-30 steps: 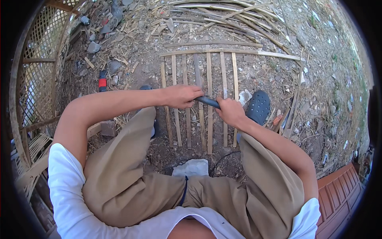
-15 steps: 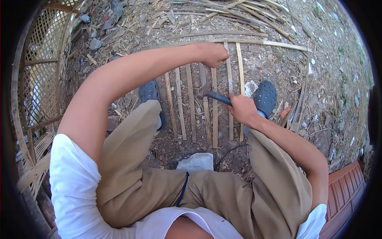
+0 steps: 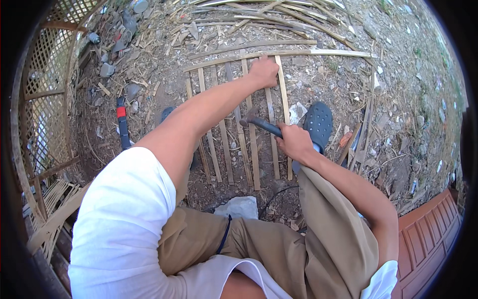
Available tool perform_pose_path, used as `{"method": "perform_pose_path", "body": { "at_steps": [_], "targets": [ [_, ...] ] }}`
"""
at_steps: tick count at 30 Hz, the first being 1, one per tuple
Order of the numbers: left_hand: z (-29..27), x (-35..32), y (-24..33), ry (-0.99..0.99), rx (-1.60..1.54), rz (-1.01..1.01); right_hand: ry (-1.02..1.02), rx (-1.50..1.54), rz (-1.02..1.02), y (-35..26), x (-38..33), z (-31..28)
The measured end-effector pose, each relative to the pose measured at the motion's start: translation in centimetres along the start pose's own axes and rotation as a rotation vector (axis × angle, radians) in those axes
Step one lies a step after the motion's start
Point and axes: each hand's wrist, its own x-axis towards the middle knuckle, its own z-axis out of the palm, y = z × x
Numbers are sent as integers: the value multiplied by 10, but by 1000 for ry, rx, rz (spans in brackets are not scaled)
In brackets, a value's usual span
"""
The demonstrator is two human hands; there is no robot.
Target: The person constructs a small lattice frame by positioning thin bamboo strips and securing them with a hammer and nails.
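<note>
Several narrow wooden slats [image 3: 254, 154] lie side by side on the ground between my feet, pointing away from me. Across their far ends runs a long thin wooden strip [image 3: 338, 52]. My left hand [image 3: 264, 72] is closed at that strip, over the far end of one slat; what its fingers grip, if anything, is hidden. Gripped by its dark handle, a hammer [image 3: 266, 125] is in my right hand [image 3: 296, 141], its rusty head low over the middle slats.
More loose strips [image 3: 279, 17] are piled beyond the slats. A pale stone block [image 3: 240, 207] sits close to me. At left stand a lattice panel [image 3: 50, 65] and a dark tool-like object with a red band [image 3: 122, 114]. A reddish-brown panelled piece [image 3: 428, 244] lies at lower right.
My left hand has shifted slightly along the far strip, and my left arm now reaches further forward. The view has moved, uncovering the red-banded object. The right hand keeps hold of the hammer.
</note>
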Motion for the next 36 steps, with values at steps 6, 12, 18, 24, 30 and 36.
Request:
{"method": "perform_pose_path", "body": {
  "at_steps": [6,12,18,24,30,36],
  "targets": [
    [-2,4,13,2,135,38,-10,0,10,-5,-2,-6],
    [-6,0,6,6,-15,17,-26,-16,38,-3,3,1],
    [2,11,-13,7,-353,-156,-40,25,64,-5,5,2],
    [-14,18,-39,46,-445,-126,-35,46,65,0,5,3],
    [-15,14,-46,2,-345,24,-30,81,77,-5,7,2],
    [0,-12,-2,143,-93,14,-39,77,98,-4,8,3]
  ]
}}
